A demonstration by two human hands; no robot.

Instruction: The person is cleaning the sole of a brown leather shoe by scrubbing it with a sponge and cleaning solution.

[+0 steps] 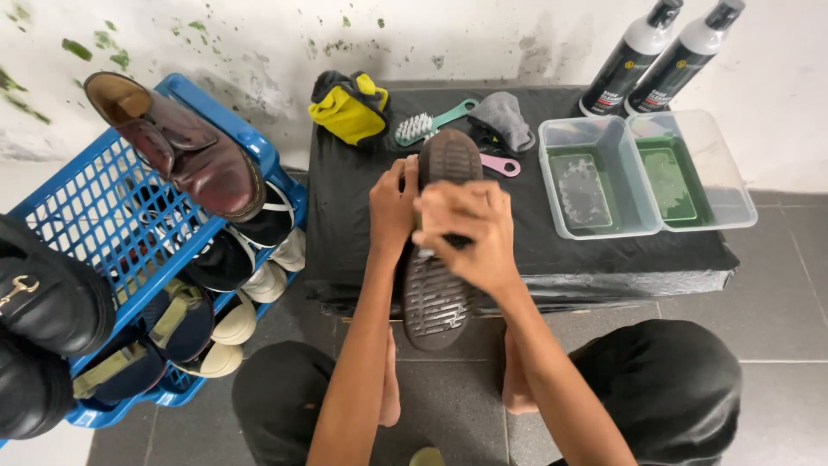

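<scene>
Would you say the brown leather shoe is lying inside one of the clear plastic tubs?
No, the brown leather shoe rests on the blue crate at left, apart from the clear tubs.

Both bare forearms reach forward from the bent knees and converge. The left hand [392,207] is curled shut, fingers wrapped in a grip; the right hand [470,233] is closed, knuckles up, just beside it.

- One view only, from a camera worn on the person's head, so nothing is shared with a second view
- It looks steeply down and forward, over the forearms to the hands [448,226] near frame centre
- It sits close: the knees fill the lower edge
- Ahead lies the low black table [362,216] against a white wall [517,34]; a blue crate [95,216] stands to the left
</scene>
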